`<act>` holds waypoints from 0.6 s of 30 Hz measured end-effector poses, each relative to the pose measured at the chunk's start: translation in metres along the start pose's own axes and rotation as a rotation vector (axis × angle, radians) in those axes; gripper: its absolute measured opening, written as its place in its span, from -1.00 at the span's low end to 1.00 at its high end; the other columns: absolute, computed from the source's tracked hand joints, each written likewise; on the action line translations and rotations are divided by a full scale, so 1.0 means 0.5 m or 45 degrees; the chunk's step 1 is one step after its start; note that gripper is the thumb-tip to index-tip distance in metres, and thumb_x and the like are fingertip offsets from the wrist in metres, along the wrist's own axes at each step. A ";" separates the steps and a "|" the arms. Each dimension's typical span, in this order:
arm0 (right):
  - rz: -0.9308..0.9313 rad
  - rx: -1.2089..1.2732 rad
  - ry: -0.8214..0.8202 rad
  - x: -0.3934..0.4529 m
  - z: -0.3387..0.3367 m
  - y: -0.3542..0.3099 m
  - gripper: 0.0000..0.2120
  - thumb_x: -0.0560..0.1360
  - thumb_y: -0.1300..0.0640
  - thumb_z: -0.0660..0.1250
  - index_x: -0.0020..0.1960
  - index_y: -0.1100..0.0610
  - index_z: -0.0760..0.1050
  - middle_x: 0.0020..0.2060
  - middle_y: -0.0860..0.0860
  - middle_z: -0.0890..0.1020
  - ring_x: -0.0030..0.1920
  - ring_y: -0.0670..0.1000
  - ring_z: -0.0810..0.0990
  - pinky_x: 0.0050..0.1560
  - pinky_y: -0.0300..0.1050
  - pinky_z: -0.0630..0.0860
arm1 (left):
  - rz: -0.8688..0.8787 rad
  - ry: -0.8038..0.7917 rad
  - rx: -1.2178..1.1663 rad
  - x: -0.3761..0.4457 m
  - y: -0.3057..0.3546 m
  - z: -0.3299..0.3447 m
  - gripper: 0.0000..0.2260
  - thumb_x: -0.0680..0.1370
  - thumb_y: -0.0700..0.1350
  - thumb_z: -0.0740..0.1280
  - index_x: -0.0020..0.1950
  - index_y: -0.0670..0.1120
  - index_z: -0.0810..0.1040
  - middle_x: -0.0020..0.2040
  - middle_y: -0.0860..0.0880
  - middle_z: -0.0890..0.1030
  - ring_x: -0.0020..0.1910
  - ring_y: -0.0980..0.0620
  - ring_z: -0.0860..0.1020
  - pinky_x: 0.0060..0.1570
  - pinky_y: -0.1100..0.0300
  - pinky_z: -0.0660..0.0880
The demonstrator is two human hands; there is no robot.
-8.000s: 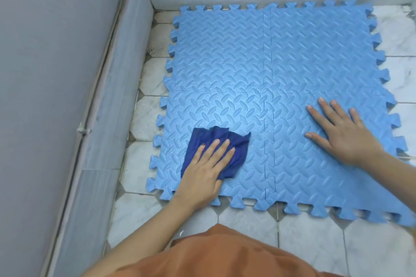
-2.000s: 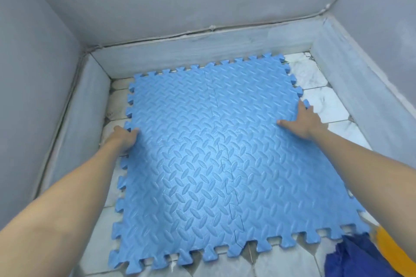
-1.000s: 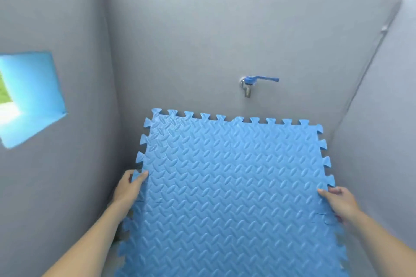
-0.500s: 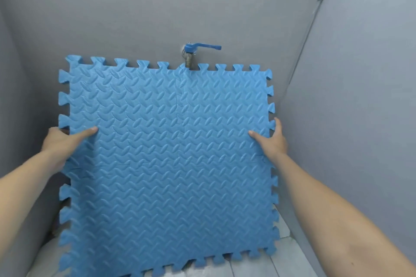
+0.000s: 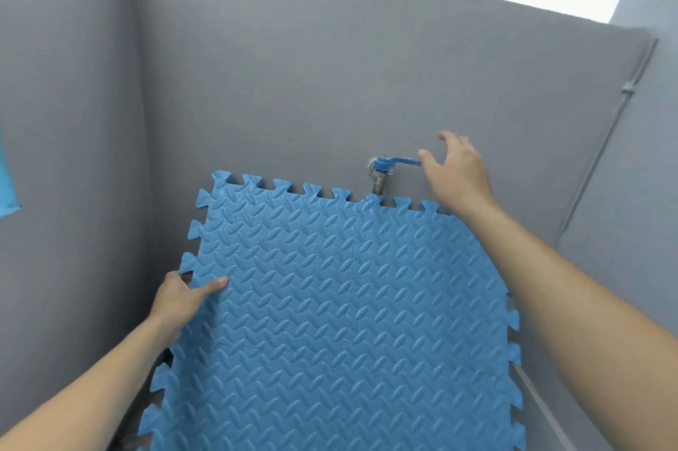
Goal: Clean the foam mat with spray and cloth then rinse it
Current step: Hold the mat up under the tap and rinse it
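The blue foam mat (image 5: 341, 318), with a raised leaf pattern and jigsaw edges, stands tilted against the grey back wall, its top edge just under the tap. My left hand (image 5: 179, 298) grips its left edge, thumb on the front face. My right hand (image 5: 456, 172) is off the mat, raised beside the tap's blue lever (image 5: 403, 161), fingers spread and at its tip; whether they touch it is unclear. The metal spout (image 5: 379, 183) points down at the mat's top edge. No water runs. The cloth and spray are out of view.
Grey walls enclose the corner on the left, back and right. A thin pipe (image 5: 609, 135) runs down the right corner. A blue-edged opening (image 5: 6, 179) shows in the left wall. The floor is hidden behind the mat.
My right hand has let go of the mat's right edge and risen to the tap lever. The mat has dropped lower and leans under the spout, held by the left hand only.
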State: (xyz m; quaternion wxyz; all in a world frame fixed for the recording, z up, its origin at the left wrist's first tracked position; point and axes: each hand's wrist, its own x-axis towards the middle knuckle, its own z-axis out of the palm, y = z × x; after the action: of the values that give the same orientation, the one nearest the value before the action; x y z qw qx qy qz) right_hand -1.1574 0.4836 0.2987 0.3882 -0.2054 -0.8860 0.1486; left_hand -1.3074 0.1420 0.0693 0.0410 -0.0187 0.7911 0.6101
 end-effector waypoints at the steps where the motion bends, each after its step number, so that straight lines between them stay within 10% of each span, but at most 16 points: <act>1: -0.066 -0.090 -0.141 0.026 0.009 -0.037 -0.51 0.59 -0.12 0.16 0.38 0.17 0.40 0.36 0.13 0.47 0.43 0.17 0.34 0.46 0.12 0.19 | -0.001 -0.001 -0.031 -0.003 0.003 0.002 -0.26 0.20 0.14 0.60 0.23 -0.21 0.48 0.18 -0.09 0.59 0.10 -0.10 0.56 0.10 -0.01 0.49; 4: -0.107 -0.471 -0.434 0.048 0.061 -0.077 -0.51 0.59 -0.24 0.03 0.12 0.13 0.47 0.14 0.13 0.60 0.25 0.19 0.48 0.40 0.17 0.21 | 0.000 -0.014 -0.087 0.009 -0.005 0.004 -0.10 0.02 0.26 0.58 0.23 -0.19 0.53 0.17 -0.06 0.61 0.11 -0.07 0.57 0.18 -0.04 0.49; 18: -0.201 -0.805 -0.085 0.019 0.116 -0.068 -0.41 0.59 -0.31 -0.05 0.17 0.19 0.39 0.11 0.20 0.58 0.15 0.22 0.50 0.13 0.13 0.30 | 0.106 0.112 -0.076 -0.013 0.014 0.070 -0.25 0.35 0.09 0.54 0.39 -0.20 0.32 0.33 -0.10 0.42 0.28 -0.09 0.44 0.25 0.03 0.42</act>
State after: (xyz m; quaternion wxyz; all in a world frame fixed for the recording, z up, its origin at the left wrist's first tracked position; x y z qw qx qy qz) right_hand -1.2153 0.4523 0.2809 0.2863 -0.2413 -0.9137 -0.1578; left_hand -1.2998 0.1776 0.0676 -0.0196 -0.0138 0.7736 0.6332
